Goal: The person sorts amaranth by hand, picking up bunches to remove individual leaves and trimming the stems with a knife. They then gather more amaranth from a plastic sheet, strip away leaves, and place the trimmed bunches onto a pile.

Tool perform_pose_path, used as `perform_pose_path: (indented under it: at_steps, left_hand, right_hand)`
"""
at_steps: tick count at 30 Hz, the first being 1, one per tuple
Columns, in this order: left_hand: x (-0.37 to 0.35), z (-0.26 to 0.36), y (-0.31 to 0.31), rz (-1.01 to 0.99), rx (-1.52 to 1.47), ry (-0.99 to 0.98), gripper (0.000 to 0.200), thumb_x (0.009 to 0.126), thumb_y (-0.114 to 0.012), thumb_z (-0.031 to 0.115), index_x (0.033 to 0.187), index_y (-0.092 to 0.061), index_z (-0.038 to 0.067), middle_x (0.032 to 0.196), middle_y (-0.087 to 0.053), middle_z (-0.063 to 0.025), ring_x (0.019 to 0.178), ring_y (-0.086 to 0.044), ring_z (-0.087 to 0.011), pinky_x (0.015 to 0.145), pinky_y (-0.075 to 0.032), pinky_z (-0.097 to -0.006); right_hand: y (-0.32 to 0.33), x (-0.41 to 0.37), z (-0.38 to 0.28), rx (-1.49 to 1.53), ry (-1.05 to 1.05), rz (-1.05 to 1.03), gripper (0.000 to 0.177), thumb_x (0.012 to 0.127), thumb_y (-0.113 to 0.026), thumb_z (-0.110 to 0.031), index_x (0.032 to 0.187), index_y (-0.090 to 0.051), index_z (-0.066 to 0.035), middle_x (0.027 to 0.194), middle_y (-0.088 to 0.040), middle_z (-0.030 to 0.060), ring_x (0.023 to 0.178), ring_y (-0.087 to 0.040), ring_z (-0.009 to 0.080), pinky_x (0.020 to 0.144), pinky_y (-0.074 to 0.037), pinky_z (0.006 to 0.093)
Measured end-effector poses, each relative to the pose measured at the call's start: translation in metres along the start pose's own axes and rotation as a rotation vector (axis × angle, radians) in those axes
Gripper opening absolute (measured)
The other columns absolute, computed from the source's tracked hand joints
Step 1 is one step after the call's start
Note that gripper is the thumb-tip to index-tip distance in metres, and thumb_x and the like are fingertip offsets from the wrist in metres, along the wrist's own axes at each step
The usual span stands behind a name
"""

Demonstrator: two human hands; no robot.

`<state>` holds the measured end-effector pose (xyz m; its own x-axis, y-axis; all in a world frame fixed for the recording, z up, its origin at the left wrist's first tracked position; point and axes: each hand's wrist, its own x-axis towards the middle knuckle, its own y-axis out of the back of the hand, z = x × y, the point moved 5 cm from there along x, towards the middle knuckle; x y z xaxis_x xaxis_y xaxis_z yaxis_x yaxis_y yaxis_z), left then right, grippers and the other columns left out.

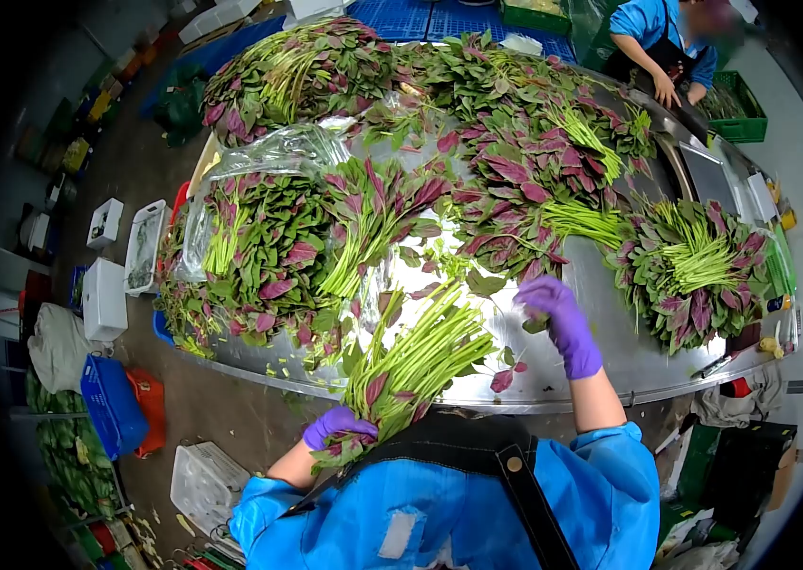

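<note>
My left hand (339, 427), in a purple glove, is closed round the leafy end of a bunch of greens (420, 347), whose pale green stems point up and right over the table's near edge. To the right, my right hand (558, 318), also gloved in purple, is raised over the steel table (601, 356). Its fingers are bent, with a green leaf (535, 325) just under them; whether they pinch it is unclear. Loose red and green leaves (502, 381) lie between the bunch and this hand.
Piles of red-green leaves (297, 76) cover the table's far side. A clear plastic bag (278, 152) lies at the left, a stacked bunch (696, 261) at the right. Beyond the far right edge, a co-worker (658, 47) stands near a green crate (739, 119).
</note>
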<state>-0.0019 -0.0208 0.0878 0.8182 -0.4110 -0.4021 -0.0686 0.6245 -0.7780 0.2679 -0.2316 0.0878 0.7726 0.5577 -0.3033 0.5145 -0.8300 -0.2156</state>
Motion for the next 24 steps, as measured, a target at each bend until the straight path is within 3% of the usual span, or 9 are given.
perform_pose_path:
  at_steps: [3, 5, 6, 7, 11, 13, 16, 19, 24]
  left_hand:
    - [0.000, -0.013, 0.012, 0.017, 0.055, 0.026, 0.080, 0.067, -0.069, 0.003, 0.134, -0.027, 0.004, 0.133, -0.035, -0.0121, 0.123, -0.034, -0.0217, 0.103, -0.026, -0.0336]
    - [0.002, -0.016, 0.018, 0.026, 0.079, 0.039, 0.079, 0.067, -0.068, 0.004, 0.134, -0.027, 0.004, 0.132, -0.036, -0.0122, 0.123, -0.035, -0.0217, 0.103, -0.027, -0.0336]
    - [0.002, -0.018, 0.019, 0.029, 0.087, 0.040, 0.078, 0.067, -0.068, 0.005, 0.134, -0.028, 0.004, 0.132, -0.037, -0.0122, 0.122, -0.035, -0.0217, 0.103, -0.027, -0.0337]
    - [0.002, -0.018, 0.020, 0.032, 0.095, 0.039, 0.077, 0.067, -0.068, 0.006, 0.134, -0.028, 0.004, 0.132, -0.037, -0.0122, 0.122, -0.035, -0.0218, 0.103, -0.027, -0.0337]
    - [-0.002, -0.019, 0.021, 0.048, 0.113, 0.029, 0.075, 0.068, -0.068, 0.008, 0.133, -0.029, 0.003, 0.130, -0.038, -0.0123, 0.121, -0.037, -0.0218, 0.102, -0.028, -0.0339]
    - [-0.005, -0.018, 0.021, 0.052, 0.125, 0.023, 0.074, 0.069, -0.068, 0.009, 0.132, -0.030, 0.003, 0.129, -0.039, -0.0124, 0.120, -0.037, -0.0219, 0.102, -0.028, -0.0339]
    - [-0.007, -0.019, 0.022, 0.064, 0.146, 0.015, 0.073, 0.069, -0.067, 0.010, 0.132, -0.031, 0.003, 0.128, -0.040, -0.0124, 0.119, -0.038, -0.0219, 0.101, -0.029, -0.0341]
    - [-0.007, -0.021, 0.024, 0.068, 0.158, 0.018, 0.071, 0.070, -0.067, 0.012, 0.131, -0.031, 0.002, 0.127, -0.041, -0.0125, 0.118, -0.039, -0.0220, 0.101, -0.029, -0.0342]
    - [-0.008, -0.021, 0.023, 0.075, 0.192, 0.019, 0.069, 0.071, -0.066, 0.015, 0.130, -0.033, 0.002, 0.125, -0.043, -0.0126, 0.116, -0.041, -0.0221, 0.100, -0.030, -0.0344]
  right_hand:
    - [-0.052, -0.026, 0.006, -0.365, -0.057, -0.190, 0.077, 0.070, -0.071, -0.017, 0.134, -0.030, -0.009, 0.077, -0.062, 0.0089, 0.068, -0.060, 0.0136, 0.062, -0.049, 0.0233]
    - [-0.084, -0.041, -0.001, -0.660, -0.367, -0.223, 0.100, 0.065, -0.076, -0.018, 0.140, -0.009, -0.015, 0.076, -0.061, 0.0098, 0.066, -0.060, 0.0132, 0.061, -0.049, 0.0229]
    - [-0.091, -0.037, 0.019, -0.760, -0.175, -0.203, 0.106, 0.063, -0.078, -0.018, 0.141, -0.006, -0.017, 0.072, -0.058, 0.0089, 0.054, -0.057, 0.0130, 0.053, -0.048, 0.0239]
    - [-0.091, -0.032, 0.047, -0.731, 0.371, -0.094, 0.096, 0.065, -0.076, -0.014, 0.140, -0.015, -0.015, 0.067, -0.057, 0.0067, 0.047, -0.054, 0.0124, 0.047, -0.046, 0.0241]
    - [-0.036, 0.000, 0.063, -0.493, -0.222, 0.049, 0.055, 0.071, -0.066, 0.000, 0.122, -0.047, -0.003, 0.070, -0.060, 0.0061, 0.059, -0.057, 0.0099, 0.054, -0.047, 0.0217]
    - [0.026, 0.021, 0.051, -0.559, 0.225, 0.293, 0.040, 0.069, -0.061, 0.004, 0.108, -0.057, -0.001, 0.071, -0.062, 0.0064, 0.060, -0.058, 0.0103, 0.056, -0.048, 0.0239]
    - [0.054, 0.019, 0.043, -0.339, 0.069, 0.335, 0.049, 0.070, -0.064, 0.002, 0.117, -0.052, -0.003, 0.084, -0.062, 0.0084, 0.072, -0.059, 0.0122, 0.065, -0.048, 0.0238]
    - [0.010, 0.005, 0.050, -0.349, 0.112, -0.017, 0.070, 0.070, -0.071, -0.008, 0.130, -0.035, -0.006, 0.116, -0.050, 0.0114, 0.099, -0.051, 0.0145, 0.082, -0.044, 0.0269]
    - [-0.052, -0.024, 0.064, -0.039, -0.292, -0.370, 0.043, 0.076, -0.062, -0.001, 0.116, -0.048, 0.002, 0.097, -0.060, 0.0117, 0.080, -0.061, 0.0183, 0.072, -0.050, 0.0273]
